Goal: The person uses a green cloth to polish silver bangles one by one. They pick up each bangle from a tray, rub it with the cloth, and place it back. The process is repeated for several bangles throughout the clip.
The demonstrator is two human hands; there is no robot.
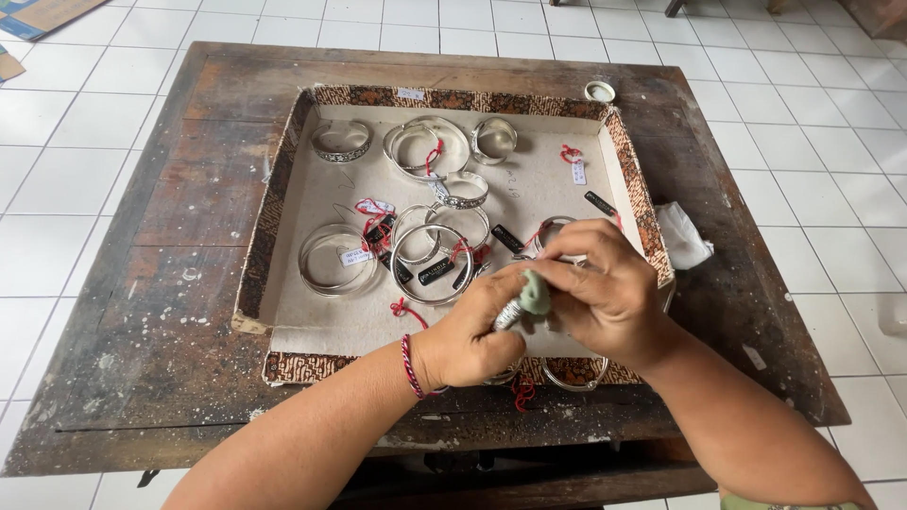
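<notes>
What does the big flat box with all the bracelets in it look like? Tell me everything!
The shallow box is a wide square tray with low walls covered in brown patterned fabric or paper, the left wall sagging outward. Its floor is pale, off-white and a bit smudged. It lies flat on a worn dark wooden table. Inside lie many silver bangles, several with red strings and small tags. Both hands work just above its near right corner.
</notes>
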